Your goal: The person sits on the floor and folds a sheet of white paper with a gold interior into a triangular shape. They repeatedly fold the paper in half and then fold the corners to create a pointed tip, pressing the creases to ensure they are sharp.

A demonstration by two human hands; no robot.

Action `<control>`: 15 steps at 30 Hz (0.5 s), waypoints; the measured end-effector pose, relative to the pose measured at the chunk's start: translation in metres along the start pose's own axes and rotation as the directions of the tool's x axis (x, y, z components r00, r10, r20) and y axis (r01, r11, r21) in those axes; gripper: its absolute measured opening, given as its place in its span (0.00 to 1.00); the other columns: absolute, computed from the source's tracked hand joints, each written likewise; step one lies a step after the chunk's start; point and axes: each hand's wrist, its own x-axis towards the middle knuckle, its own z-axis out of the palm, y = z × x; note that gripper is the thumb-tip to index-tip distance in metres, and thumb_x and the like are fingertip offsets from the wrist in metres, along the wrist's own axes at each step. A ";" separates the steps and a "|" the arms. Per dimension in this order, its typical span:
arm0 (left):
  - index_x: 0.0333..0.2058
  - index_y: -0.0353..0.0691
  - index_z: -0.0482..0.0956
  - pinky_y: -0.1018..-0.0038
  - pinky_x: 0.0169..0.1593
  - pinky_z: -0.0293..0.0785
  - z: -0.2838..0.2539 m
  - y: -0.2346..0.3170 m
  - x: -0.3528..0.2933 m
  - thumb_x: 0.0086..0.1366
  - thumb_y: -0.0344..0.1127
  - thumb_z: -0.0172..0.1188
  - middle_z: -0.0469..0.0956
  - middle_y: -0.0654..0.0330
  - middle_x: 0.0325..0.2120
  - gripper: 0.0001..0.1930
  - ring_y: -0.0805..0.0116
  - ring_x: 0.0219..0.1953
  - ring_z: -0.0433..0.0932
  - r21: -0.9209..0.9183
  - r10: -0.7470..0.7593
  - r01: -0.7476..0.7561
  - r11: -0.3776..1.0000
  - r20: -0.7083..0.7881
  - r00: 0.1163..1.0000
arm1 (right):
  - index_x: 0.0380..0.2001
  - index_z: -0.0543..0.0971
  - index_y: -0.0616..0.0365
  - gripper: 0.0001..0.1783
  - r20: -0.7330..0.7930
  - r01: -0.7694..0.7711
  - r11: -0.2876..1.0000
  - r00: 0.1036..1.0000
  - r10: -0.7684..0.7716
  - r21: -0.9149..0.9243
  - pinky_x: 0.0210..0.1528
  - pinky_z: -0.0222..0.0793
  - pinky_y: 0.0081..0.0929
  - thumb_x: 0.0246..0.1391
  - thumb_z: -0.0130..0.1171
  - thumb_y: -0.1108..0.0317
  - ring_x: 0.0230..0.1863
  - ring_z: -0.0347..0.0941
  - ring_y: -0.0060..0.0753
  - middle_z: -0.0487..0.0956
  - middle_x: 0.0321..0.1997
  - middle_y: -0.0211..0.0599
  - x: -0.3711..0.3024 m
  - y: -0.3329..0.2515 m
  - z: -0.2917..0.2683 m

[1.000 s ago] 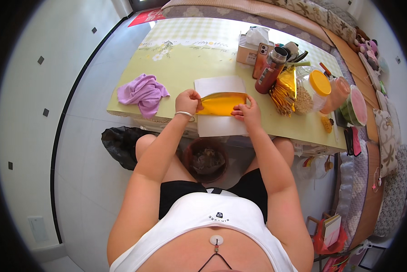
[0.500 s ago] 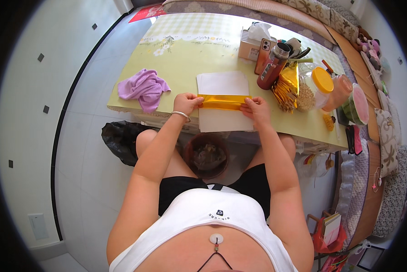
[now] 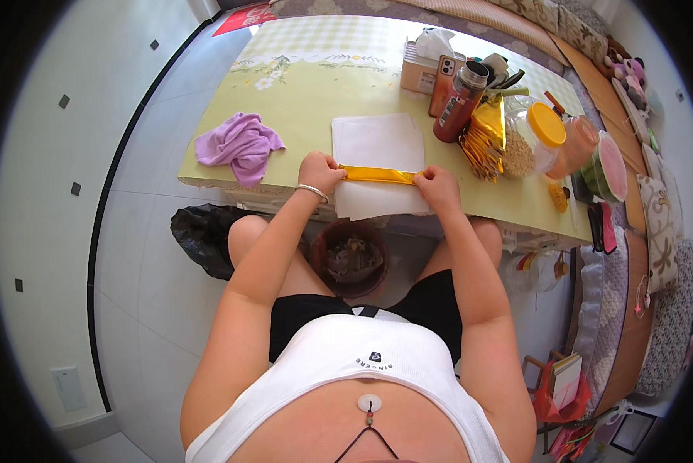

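Note:
A strip of shiny gold foil paper (image 3: 379,175) stretches level between my two hands. My left hand (image 3: 321,172) pinches its left end, thumb and fingers pressed together. At the other end my right hand (image 3: 439,187) is closed on the foil in the same way. Under the strip lie white sheets of paper (image 3: 377,139), reaching to the table's near edge. The strip hides a band across the middle of the sheets. A silvery bangle circles my left wrist.
A crumpled purple cloth (image 3: 240,147) lies left on the table (image 3: 300,100). To the right stand a dark red flask (image 3: 460,104), a phone (image 3: 444,83), folded gold foil pieces (image 3: 483,139) and a yellow-lidded jar (image 3: 545,127). Below, between my knees, is a bin (image 3: 350,258).
The gold strip looks narrower than half a second ago, as if folded or tilted. My fingers have curled in more tightly at both ends, and the near paper edge has shifted slightly.

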 end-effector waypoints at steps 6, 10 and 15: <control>0.16 0.36 0.80 0.63 0.40 0.77 0.010 -0.003 -0.003 0.45 0.35 0.70 0.77 0.51 0.24 0.11 0.55 0.33 0.77 0.060 0.115 -0.109 0.992 -0.097 0.989 | 0.28 0.80 0.59 0.12 -0.067 0.090 0.978 0.992 -0.104 -0.189 0.39 0.73 0.45 0.51 0.64 0.60 0.35 0.78 0.52 0.81 0.31 0.47 -0.007 -0.011 0.001; 0.24 0.36 0.82 0.63 0.42 0.76 0.011 -0.003 -0.002 0.45 0.33 0.70 0.77 0.50 0.28 0.09 0.53 0.35 0.76 0.115 0.103 -0.099 0.988 -0.035 0.994 | 0.29 0.80 0.59 0.13 -0.064 0.058 0.977 0.995 -0.073 -0.207 0.41 0.74 0.46 0.52 0.64 0.59 0.37 0.79 0.52 0.81 0.31 0.47 -0.008 -0.016 -0.001; 0.56 0.53 0.76 0.58 0.62 0.65 0.003 0.024 -0.015 0.58 0.30 0.61 0.71 0.54 0.59 0.25 0.54 0.59 0.70 0.467 0.620 -0.564 0.681 0.044 0.784 | 0.34 0.80 0.60 0.15 -0.017 0.049 0.953 0.998 -0.057 -0.299 0.41 0.75 0.47 0.53 0.64 0.58 0.40 0.80 0.54 0.83 0.38 0.46 -0.006 -0.022 -0.001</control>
